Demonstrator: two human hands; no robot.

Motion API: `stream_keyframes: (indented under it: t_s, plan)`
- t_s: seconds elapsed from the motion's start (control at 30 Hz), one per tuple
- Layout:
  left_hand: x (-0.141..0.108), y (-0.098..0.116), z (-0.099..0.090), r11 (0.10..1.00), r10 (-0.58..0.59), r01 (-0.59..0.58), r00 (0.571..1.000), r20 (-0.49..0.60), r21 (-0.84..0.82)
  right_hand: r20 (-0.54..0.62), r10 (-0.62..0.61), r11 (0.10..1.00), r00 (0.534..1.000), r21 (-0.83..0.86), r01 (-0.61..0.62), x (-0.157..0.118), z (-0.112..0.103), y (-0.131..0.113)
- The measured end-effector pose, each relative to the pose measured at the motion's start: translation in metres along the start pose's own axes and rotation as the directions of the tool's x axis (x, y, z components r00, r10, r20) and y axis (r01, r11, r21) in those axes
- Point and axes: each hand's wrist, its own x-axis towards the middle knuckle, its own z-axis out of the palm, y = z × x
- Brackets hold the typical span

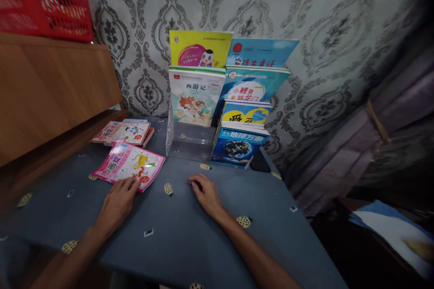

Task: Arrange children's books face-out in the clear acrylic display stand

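Pink booklet — one, at left — lies under the left hand, loosely bent, grip unclear; right hand half-curled, empty; far, one clear rack.

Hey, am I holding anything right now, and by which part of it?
Your left grip touches the pink cartoon-covered booklet at its near edge; whether it is pinched there can't be told. Your right grip shows nothing held.

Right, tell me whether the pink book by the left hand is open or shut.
Shut: the pink book lies with its illustrated cover facing up, no pages spread, the left hand at its near edge.
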Motion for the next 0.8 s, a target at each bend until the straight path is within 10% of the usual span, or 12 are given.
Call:
stream_keyframes:
  t_s: [0.5, 0.7, 0.8]
  plan:
    - [-0.044, 0.082, 0.022, 0.775, 0.231, -0.348, 0.933, -0.277, -0.527, 0.034, -0.092, 0.989, 0.995, -0.11, 0.095, -0.009, -0.001, -0.01]
    - [-0.035, 0.095, 0.032, 0.807, 0.239, -0.333, 0.939, -0.247, -0.487, 0.157, -0.046, 0.946, 0.987, -0.31, 0.093, -0.018, -0.008, -0.012]
    - [-0.025, 0.079, 0.042, 0.8, 0.369, -0.495, 0.851, -0.373, -0.338, 0.169, 0.014, 0.9, 0.985, -0.432, 0.062, -0.026, -0.009, -0.022]
